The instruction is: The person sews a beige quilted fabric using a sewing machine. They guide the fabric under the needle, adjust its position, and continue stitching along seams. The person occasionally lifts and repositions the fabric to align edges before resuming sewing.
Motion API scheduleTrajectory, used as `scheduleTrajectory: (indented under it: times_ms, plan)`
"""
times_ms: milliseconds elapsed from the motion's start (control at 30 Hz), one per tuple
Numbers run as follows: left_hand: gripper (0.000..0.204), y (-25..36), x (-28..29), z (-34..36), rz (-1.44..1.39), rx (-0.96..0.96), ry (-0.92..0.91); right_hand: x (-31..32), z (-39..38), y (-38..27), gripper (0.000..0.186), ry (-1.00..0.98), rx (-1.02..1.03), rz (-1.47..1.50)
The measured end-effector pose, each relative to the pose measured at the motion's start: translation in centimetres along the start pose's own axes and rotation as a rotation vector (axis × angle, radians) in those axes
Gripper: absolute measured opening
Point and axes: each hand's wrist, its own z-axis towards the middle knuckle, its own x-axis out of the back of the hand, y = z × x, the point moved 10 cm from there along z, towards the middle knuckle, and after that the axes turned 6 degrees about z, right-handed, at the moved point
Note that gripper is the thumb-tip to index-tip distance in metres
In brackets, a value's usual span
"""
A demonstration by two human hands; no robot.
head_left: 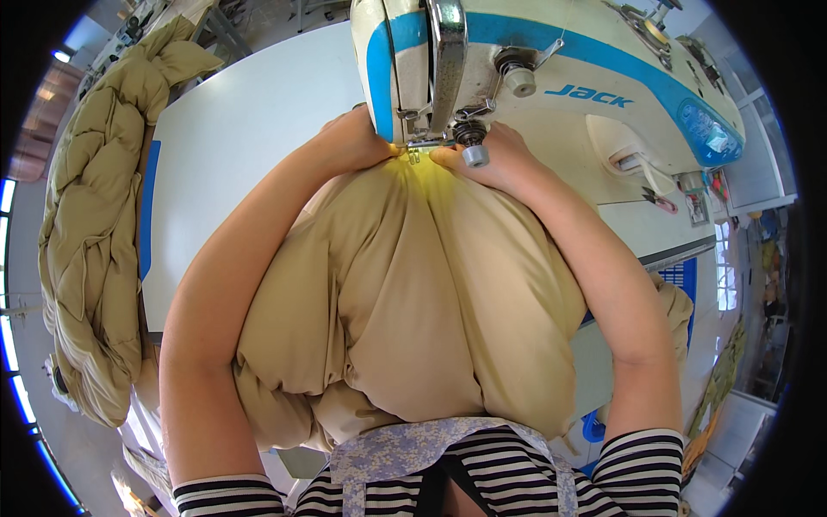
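A puffy beige padded garment (413, 319) is bunched across the table edge and up against my body. Its gathered far end lies under the presser foot (414, 158) of a white and blue sewing machine (551, 95), lit yellow by the machine's lamp. Left of the foot, my left hand (357, 142) pinches the fabric, its fingers partly behind the machine head. On the other side, my right hand (495, 159) grips the fabric close to the foot, partly covered by a tension knob (475, 155).
Another beige padded garment (95, 224) hangs along the left side of the white table (224, 146). Small thread snips (659, 200) lie on the tabletop at right, below the machine arm. A blue basket (680, 276) stands beneath the table's right edge.
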Motion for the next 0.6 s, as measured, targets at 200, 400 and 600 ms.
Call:
scheduleTrajectory:
  times_ms: [200,400,600]
  plan:
    - [0.047,0.4,0.3,-0.9,0.024,0.108,-0.035,0.2,-0.8,-0.9,0.043,-0.061,-0.021,0.021]
    - [0.029,4.2,2.1,-7.3,-0.484,0.093,-0.128,2.1,-5.7,-3.1,0.041,-0.053,0.074,0.299]
    - [0.02,9.4,6.0,-13.6,-0.927,-0.131,-0.13,6.1,-13.4,-7.5,0.044,-0.1,0.186,0.577]
